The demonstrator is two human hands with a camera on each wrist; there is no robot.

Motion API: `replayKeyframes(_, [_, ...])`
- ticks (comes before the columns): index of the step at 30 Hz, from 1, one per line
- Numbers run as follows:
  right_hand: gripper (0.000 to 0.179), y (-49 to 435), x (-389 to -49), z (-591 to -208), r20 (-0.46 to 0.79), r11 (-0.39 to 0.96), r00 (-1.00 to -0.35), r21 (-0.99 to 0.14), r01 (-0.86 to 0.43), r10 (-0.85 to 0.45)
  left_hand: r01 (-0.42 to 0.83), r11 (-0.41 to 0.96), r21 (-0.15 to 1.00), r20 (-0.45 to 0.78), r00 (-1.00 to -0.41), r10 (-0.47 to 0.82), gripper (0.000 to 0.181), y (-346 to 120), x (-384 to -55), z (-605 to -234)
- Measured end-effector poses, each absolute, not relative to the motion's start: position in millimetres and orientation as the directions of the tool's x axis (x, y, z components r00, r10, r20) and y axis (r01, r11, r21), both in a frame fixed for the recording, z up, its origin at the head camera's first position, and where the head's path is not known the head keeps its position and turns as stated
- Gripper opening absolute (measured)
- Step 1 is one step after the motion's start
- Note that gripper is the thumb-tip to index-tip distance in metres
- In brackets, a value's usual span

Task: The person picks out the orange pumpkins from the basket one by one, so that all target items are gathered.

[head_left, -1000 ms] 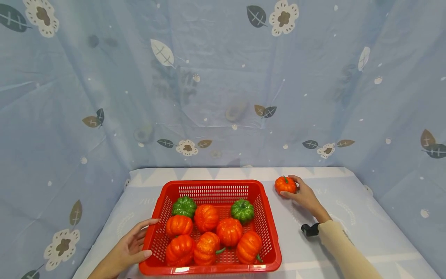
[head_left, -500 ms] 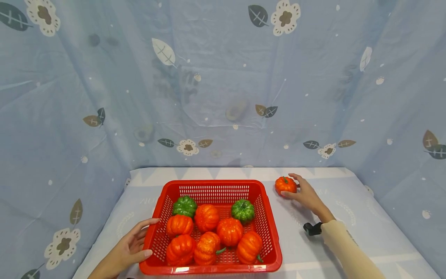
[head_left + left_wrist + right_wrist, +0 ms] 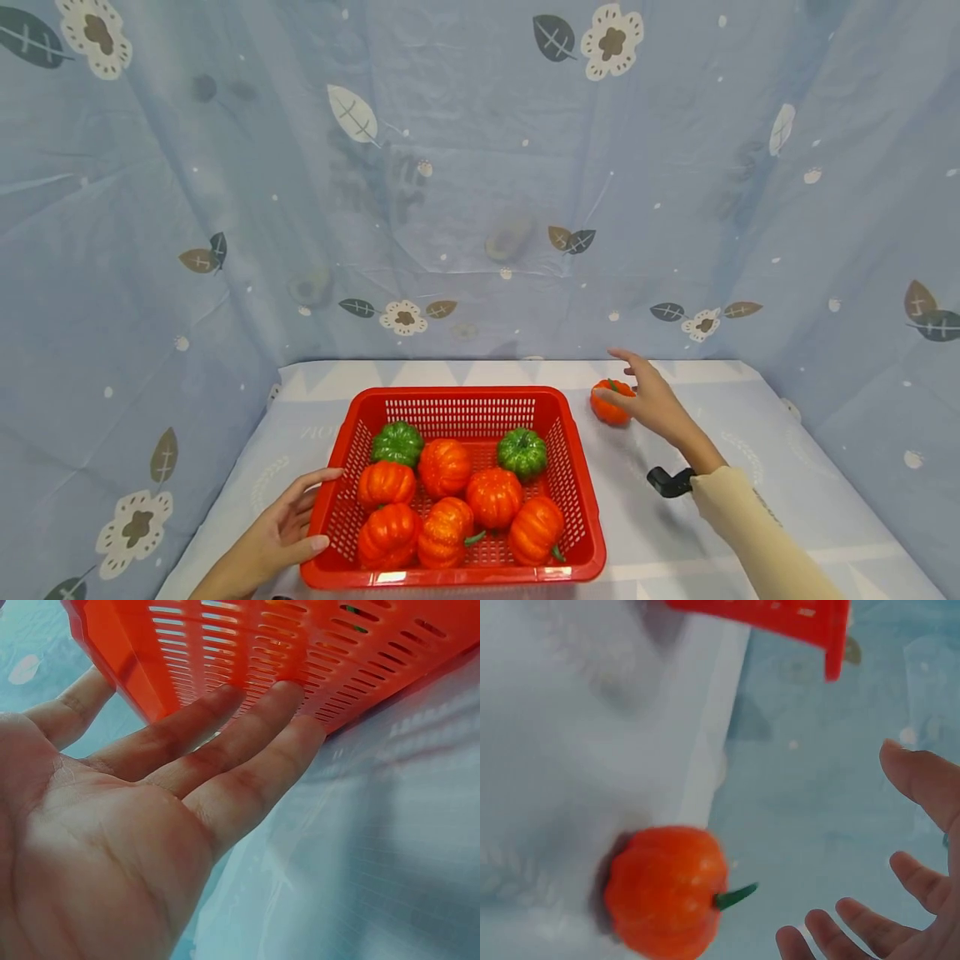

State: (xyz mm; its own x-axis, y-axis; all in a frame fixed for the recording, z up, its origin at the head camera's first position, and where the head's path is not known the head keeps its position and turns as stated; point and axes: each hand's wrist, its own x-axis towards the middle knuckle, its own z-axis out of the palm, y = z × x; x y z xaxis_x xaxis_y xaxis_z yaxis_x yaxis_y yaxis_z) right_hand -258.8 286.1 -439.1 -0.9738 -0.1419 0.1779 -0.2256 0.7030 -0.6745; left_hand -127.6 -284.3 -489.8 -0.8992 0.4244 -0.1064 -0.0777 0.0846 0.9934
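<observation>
An orange mini pumpkin with a green stem point(image 3: 609, 414) sits on the table, right of the red basket. My right hand point(image 3: 657, 410) hovers just over it with fingers spread and nothing held; the right wrist view has the pumpkin point(image 3: 664, 892) apart from the fingers point(image 3: 874, 930). At the left side of the red basket point(image 3: 450, 577), my left hand point(image 3: 273, 533) rests against the wall, its thumb and index finger at the rim. The left wrist view shows its extended fingers point(image 3: 247, 780) touching the slotted outer wall point(image 3: 330, 667).
Inside the basket lie several orange pumpkins point(image 3: 493, 498) and two green ones point(image 3: 396, 445) point(image 3: 522, 454). A pale patterned cloth covers the table point(image 3: 750, 517). Blue floral curtains point(image 3: 480, 183) enclose the back and sides. A black wrist mount point(image 3: 670, 482) juts from the right forearm.
My right hand has let go of the orange pumpkin and lifted up off it, its fingers spreading. The pumpkin stays in place, and the left hand and basket have not moved.
</observation>
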Motion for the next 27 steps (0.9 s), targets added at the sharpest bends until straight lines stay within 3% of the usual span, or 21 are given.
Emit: replayKeyframes(27, [0.083, 154.7, -228.6, -400.0, 0.210, 0.545, -0.849, -0.687, -0.481, -0.485, -0.067, 0.057, 0.996, -0.085, -0.886, 0.456, 0.068, -286.6, -129.2, -492.6])
